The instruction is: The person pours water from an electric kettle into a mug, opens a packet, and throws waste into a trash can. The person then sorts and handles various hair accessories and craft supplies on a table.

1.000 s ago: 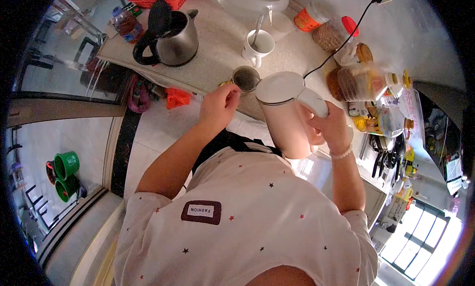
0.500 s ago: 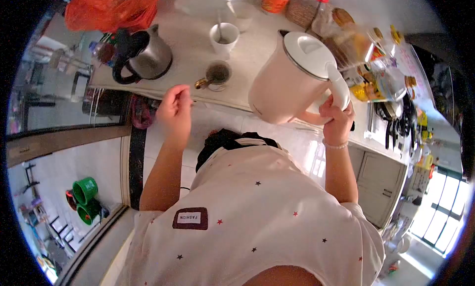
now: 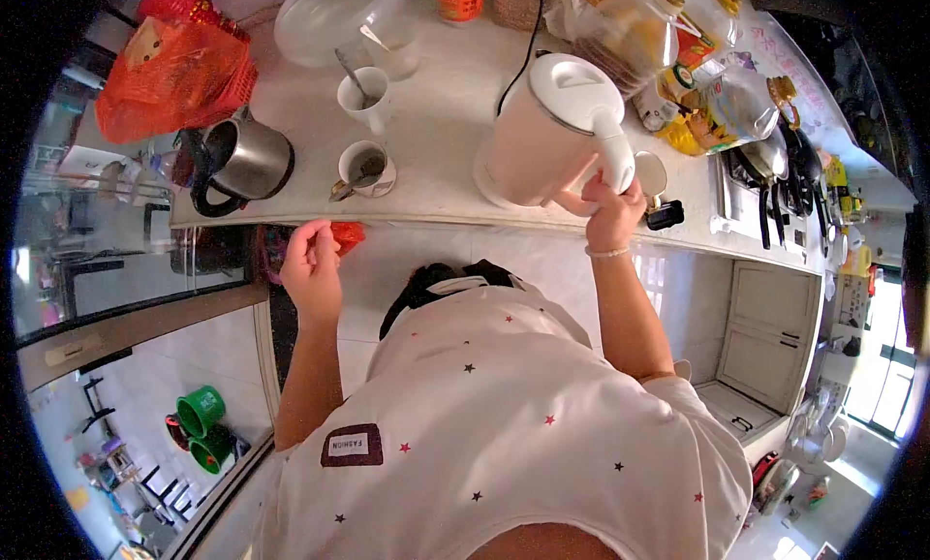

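My right hand (image 3: 612,214) is wrapped round the handle of a pale pink electric kettle (image 3: 538,148) with a white lid. The kettle stands upright, its base seemingly on the counter near the front edge. My left hand (image 3: 312,260) hangs just in front of the counter edge, fingers curled in, and no held thing shows. Beside its fingers is a small red piece (image 3: 349,235); I cannot tell whether they touch. Between the hands sit a mug (image 3: 383,184) with dark contents and a gold-toned handle, and behind it a white cup (image 3: 358,105) with a spoon.
A steel jug with a black handle (image 3: 257,158) and a red mesh bag (image 3: 179,85) stand at the left of the counter (image 3: 436,163). Oil bottles (image 3: 741,109) crowd the back right. Another cup (image 3: 651,177) sits right of the kettle, near pans (image 3: 765,158).
The kettle has come down from a tilted, raised position to upright at the counter. My left hand has drawn back from the mug. The view has shifted, showing the cup right of the kettle.
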Tool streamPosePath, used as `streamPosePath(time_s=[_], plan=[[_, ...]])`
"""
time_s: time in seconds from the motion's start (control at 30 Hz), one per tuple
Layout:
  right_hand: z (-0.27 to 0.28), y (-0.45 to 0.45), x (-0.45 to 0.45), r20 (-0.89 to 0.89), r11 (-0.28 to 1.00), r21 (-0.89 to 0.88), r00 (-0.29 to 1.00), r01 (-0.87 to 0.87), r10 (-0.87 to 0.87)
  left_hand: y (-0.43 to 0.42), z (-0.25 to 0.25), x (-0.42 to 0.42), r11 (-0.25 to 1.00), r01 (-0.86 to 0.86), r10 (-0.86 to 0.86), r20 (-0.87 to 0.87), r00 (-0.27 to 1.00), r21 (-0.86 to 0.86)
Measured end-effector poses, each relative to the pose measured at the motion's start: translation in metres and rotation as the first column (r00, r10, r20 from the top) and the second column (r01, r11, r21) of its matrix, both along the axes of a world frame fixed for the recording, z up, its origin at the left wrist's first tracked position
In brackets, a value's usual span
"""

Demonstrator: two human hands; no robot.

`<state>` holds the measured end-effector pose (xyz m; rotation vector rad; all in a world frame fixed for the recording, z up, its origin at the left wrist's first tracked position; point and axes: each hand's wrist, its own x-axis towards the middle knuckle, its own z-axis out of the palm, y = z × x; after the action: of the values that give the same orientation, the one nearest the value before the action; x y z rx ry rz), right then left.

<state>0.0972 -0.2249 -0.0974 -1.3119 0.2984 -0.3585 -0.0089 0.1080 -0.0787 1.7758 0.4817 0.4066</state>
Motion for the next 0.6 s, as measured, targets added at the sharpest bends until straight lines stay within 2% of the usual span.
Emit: streamPosePath(time_s=[0.1,0.23,0.4,0.53,0.6], plan=[[-0.007,0.004,-0.001,-0.019,0.997,-0.065,0.999,-0.035,0.034,0.002,-0.004,0.002,0.996,-0.038,0.036,0.028,0.999,0.08],[-0.006,0.004,-0.005,-0.093,0.966,-0.192,0.983,-0.176,0.16,0.007,-0.012,0.003,0.991,-0.098,0.095,0.04,0.995,0.09],[-0.017,-0.004,-0.015,-0.084,0.856,-0.44,0.961,-0.272,0.262,0.014,-0.025,0.009,0.989,-0.148,0.148,-0.072,0.986,0.002],[-0.009,-0.014,-0.02,-0.021,0.843,-0.491,0.97,-0.22,0.242,0.022,-0.046,0.01,0.989,-0.143,0.136,-0.172,0.976,-0.03],[-0.012,-0.019,-0.018,-0.04,0.885,-0.415,0.976,-0.213,0.216,0.022,-0.054,0.011,0.991,-0.129,0.118,-0.195,0.974,-0.046]])
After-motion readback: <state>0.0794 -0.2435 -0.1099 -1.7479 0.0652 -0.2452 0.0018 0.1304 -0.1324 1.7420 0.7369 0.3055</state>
